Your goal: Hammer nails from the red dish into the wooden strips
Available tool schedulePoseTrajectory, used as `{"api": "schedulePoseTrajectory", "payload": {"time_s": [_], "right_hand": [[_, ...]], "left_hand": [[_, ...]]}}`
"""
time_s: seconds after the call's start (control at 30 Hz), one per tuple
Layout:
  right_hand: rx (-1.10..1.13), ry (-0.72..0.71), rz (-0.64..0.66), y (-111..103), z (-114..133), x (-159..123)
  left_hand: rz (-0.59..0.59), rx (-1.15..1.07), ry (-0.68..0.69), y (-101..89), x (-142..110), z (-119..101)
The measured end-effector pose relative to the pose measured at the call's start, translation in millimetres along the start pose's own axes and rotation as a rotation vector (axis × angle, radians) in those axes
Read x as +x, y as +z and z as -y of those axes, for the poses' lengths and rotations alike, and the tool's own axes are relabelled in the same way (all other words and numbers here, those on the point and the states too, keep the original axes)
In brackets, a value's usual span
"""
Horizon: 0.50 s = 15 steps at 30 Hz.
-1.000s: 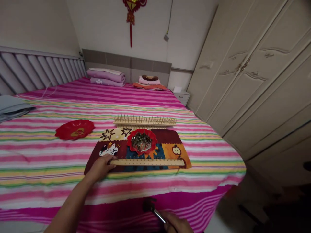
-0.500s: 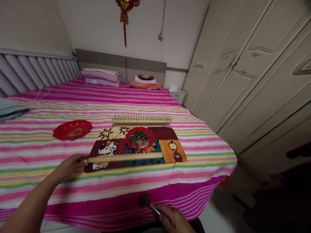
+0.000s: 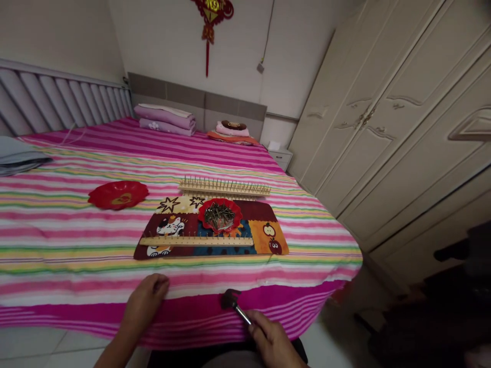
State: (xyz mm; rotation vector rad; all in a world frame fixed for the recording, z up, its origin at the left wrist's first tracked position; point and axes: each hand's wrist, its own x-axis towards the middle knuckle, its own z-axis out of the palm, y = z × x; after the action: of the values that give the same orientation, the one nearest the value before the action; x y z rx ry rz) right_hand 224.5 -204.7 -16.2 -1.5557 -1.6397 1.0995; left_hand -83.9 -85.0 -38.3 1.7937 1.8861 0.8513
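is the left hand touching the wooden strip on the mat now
Apart: the head view shows striped cloth between the left hand and the wooden strip.

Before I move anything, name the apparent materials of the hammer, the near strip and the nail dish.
Hammer: likely metal, shiny shaft, dark head. Near strip: probably unpainted wood, pale tan, matte. Nail dish: perhaps glossy plastic, given its bright red, scalloped rim.

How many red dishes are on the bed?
2. The near dish sits on the patterned mat, with nails inside. The left dish lies on the striped bedspread, beyond the mat's left side.
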Motion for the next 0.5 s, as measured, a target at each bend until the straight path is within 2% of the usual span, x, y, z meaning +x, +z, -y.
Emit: {"api": "schedulePoseTrajectory", "payload": {"time_s": [0.1,0.23,0.33,0.5], "right_hand": [[0.087,0.062,-0.033,-1.0,1.9,-2.4],[0.265,0.144,-0.096,-4.4,4.9,-0.5],[0.367,0.187,-0.177,-8.4,2.0,4.3],[0.483,0.265,-0.269,-13.8,-9.0,6.5]], "left_hand": [[-0.034,-0.035,0.182,19.2,-9.0,-14.9],[-0.099,0.021,0.356,43.0,-19.3,-16.5],[-0.177,0.136,0.371,56.9,-28.1,-15.9],[-0.225,0.267,0.352,69.2,-42.6,-20.6]]}}
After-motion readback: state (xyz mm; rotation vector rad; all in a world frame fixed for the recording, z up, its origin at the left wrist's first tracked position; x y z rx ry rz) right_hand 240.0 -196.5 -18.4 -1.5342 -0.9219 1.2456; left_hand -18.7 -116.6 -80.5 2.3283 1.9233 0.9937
